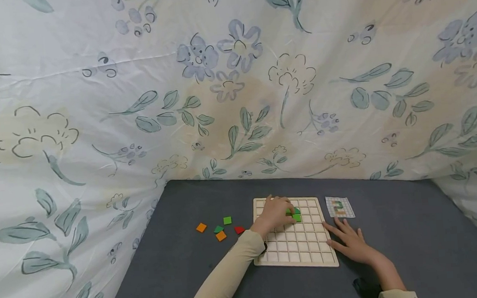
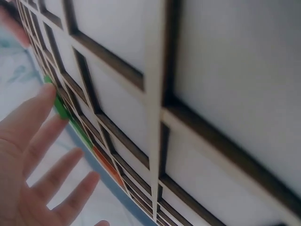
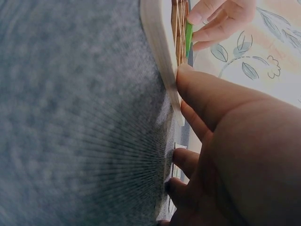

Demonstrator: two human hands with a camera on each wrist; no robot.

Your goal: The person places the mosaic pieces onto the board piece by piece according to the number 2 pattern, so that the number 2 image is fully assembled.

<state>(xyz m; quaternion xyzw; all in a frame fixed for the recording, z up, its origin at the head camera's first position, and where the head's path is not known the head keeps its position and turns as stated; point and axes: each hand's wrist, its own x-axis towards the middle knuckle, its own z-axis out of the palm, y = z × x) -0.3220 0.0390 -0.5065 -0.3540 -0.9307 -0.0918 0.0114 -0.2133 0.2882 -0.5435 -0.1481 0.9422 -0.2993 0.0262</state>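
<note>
A wooden grid board lies on the dark table. My left hand is over its upper part and pinches a green tile between thumb and finger, as the right wrist view shows. Beside those fingertips, a light green tile and a darker green piece sit in the grid. An orange-red piece shows farther along the board in the left wrist view. My right hand lies with fingers spread at the board's right edge, its thumb and forefinger touching the rim.
Loose tiles lie left of the board: two orange tiles, a light green square, a dark green piece and a red piece. A printed pattern card lies right of the board. Floral cloth hangs behind the table.
</note>
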